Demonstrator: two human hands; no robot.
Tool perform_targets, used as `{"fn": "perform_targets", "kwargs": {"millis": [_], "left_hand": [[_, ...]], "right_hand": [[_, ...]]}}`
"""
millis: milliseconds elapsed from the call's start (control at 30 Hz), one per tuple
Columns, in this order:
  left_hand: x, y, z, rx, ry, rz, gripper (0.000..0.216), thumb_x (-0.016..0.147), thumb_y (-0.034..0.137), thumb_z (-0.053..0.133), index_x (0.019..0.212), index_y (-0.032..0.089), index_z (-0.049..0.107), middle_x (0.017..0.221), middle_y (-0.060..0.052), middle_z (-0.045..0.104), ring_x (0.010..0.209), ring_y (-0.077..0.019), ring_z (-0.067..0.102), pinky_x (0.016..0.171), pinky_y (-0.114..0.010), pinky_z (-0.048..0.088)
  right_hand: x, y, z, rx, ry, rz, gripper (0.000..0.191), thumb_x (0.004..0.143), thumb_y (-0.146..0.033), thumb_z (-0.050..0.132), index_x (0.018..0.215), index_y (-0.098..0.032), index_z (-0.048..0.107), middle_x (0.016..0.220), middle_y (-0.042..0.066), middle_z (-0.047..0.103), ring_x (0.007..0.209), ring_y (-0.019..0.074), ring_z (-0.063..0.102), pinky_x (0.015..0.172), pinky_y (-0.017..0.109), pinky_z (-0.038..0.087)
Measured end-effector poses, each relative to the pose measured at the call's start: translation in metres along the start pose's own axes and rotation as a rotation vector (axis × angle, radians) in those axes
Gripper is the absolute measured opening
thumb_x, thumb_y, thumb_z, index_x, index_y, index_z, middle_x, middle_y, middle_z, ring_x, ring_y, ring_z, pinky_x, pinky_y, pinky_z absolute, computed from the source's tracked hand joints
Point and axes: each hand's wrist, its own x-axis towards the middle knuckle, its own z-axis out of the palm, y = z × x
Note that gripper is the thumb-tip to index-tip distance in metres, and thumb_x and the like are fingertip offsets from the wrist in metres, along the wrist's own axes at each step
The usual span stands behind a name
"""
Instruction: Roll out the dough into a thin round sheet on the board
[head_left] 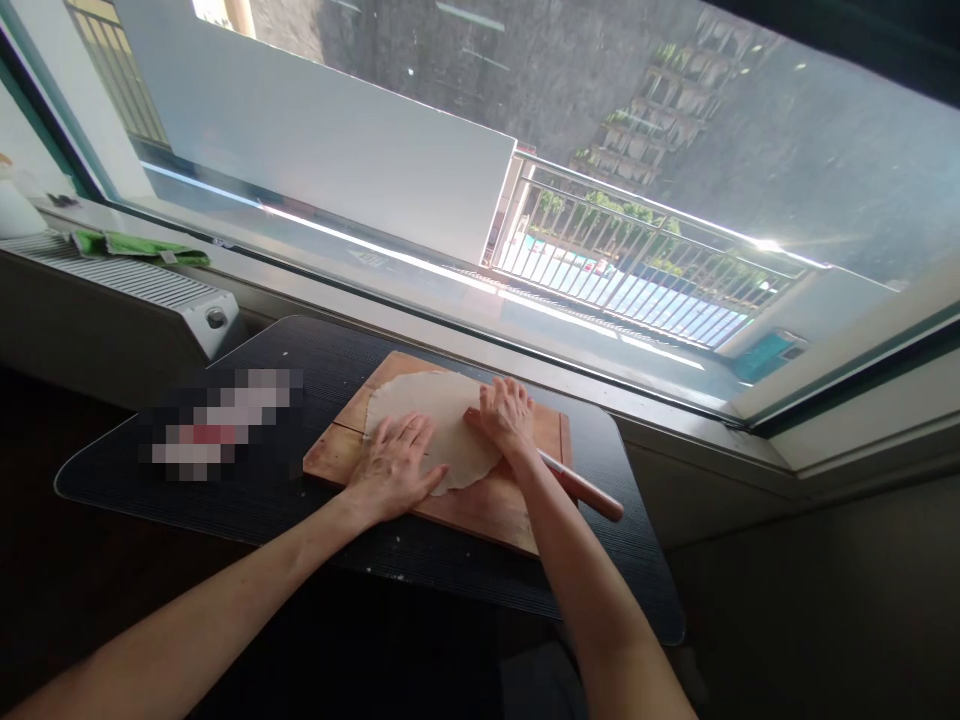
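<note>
A wide, thin sheet of pale dough (450,460) lies on a wooden board (341,440). My left hand (397,465) rests flat on the dough's left front part, its fingers spread and nothing in them. Over the dough's right side, my right hand (508,415) is closed on a wooden rolling pin (596,497). The pin slants across the board, and its thick end sticks out past the board's right edge. My palm and wrist hide the pin's middle.
The board sits on a dark table (277,345) with rounded corners. A blurred-out patch (225,425) covers something at the table's left. Behind are a large window and its sill (585,390). A green cloth (142,247) lies on a radiator (120,275) at left.
</note>
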Motion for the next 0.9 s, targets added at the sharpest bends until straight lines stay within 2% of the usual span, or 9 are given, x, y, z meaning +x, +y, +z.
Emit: {"fn": "perform_targets", "kwargs": {"millis": [100,167,333,400,567,633,733,800,900], "left_hand": [[0.0,-0.002,0.0,0.004,0.016,0.008,0.059,0.093,0.05,0.045,0.141,0.016,0.053,0.151,-0.016,0.048,0.142,-0.0319,0.04,0.12,-0.055,0.022],[-0.001,-0.002,0.0,0.009,0.024,0.01,0.058,0.093,0.049,0.045,0.14,0.017,0.053,0.152,-0.015,0.048,0.142,-0.0313,0.04,0.121,-0.054,0.021],[-0.003,-0.001,0.001,-0.007,0.028,0.011,0.058,0.092,0.048,0.047,0.14,0.015,0.053,0.151,-0.015,0.048,0.143,-0.0324,0.039,0.121,-0.054,0.02],[-0.003,-0.001,0.002,-0.01,0.03,0.01,0.059,0.092,0.048,0.047,0.14,0.015,0.053,0.151,-0.016,0.049,0.143,-0.0326,0.039,0.121,-0.054,0.02],[-0.002,-0.002,0.002,0.002,0.023,0.018,0.061,0.093,0.05,0.044,0.14,0.012,0.053,0.151,-0.017,0.047,0.143,-0.032,0.038,0.121,-0.054,0.019],[-0.003,-0.002,0.002,0.002,0.026,0.019,0.06,0.093,0.05,0.044,0.14,0.014,0.053,0.151,-0.016,0.047,0.143,-0.0314,0.038,0.121,-0.054,0.018],[-0.003,-0.003,0.001,-0.005,0.034,0.02,0.059,0.093,0.05,0.046,0.14,0.015,0.053,0.151,-0.016,0.048,0.143,-0.0314,0.038,0.121,-0.054,0.019],[-0.003,-0.002,0.001,-0.014,0.033,0.022,0.059,0.092,0.049,0.047,0.14,0.015,0.053,0.15,-0.016,0.049,0.143,-0.0321,0.038,0.121,-0.054,0.019],[-0.003,0.0,0.001,-0.025,0.029,0.013,0.059,0.092,0.048,0.046,0.14,0.015,0.053,0.15,-0.017,0.049,0.142,-0.0335,0.038,0.121,-0.055,0.02]], "right_hand": [[0.032,0.013,-0.004,0.006,-0.016,0.104,0.038,0.103,-0.033,0.031,0.127,-0.018,0.057,0.132,0.015,0.058,0.125,0.0256,0.049,0.107,0.038,0.034],[0.031,0.015,-0.001,0.033,-0.014,0.134,0.042,0.104,-0.034,0.027,0.13,-0.017,0.054,0.134,0.015,0.057,0.126,0.025,0.049,0.106,0.037,0.035],[-0.039,-0.006,0.021,0.036,-0.003,-0.128,0.051,0.102,-0.048,0.033,0.144,-0.022,0.044,0.152,0.01,0.044,0.145,0.0269,0.028,0.115,0.042,0.024],[-0.047,-0.008,0.023,0.015,0.002,-0.18,0.051,0.102,-0.048,0.035,0.146,-0.023,0.043,0.154,0.009,0.042,0.148,0.0271,0.022,0.118,0.045,0.019],[0.017,0.017,0.008,-0.002,0.015,0.071,0.054,0.103,-0.044,0.029,0.148,-0.016,0.04,0.156,0.015,0.037,0.148,0.0303,0.023,0.117,0.051,0.021],[0.026,0.02,0.006,0.015,-0.012,0.126,0.054,0.104,-0.043,0.025,0.148,-0.015,0.04,0.155,0.016,0.039,0.147,0.0302,0.026,0.115,0.05,0.024],[-0.004,0.009,0.014,0.023,-0.063,-0.013,0.055,0.103,-0.048,0.028,0.148,-0.02,0.04,0.154,0.014,0.042,0.145,0.0293,0.03,0.114,0.048,0.027],[-0.028,0.0,0.021,-0.006,-0.028,-0.136,0.055,0.102,-0.049,0.034,0.149,-0.022,0.04,0.154,0.013,0.042,0.147,0.0286,0.026,0.116,0.047,0.024],[-0.025,-0.001,0.02,-0.048,0.033,-0.139,0.055,0.101,-0.046,0.037,0.149,-0.02,0.039,0.155,0.014,0.039,0.148,0.0304,0.023,0.116,0.05,0.021]]}}
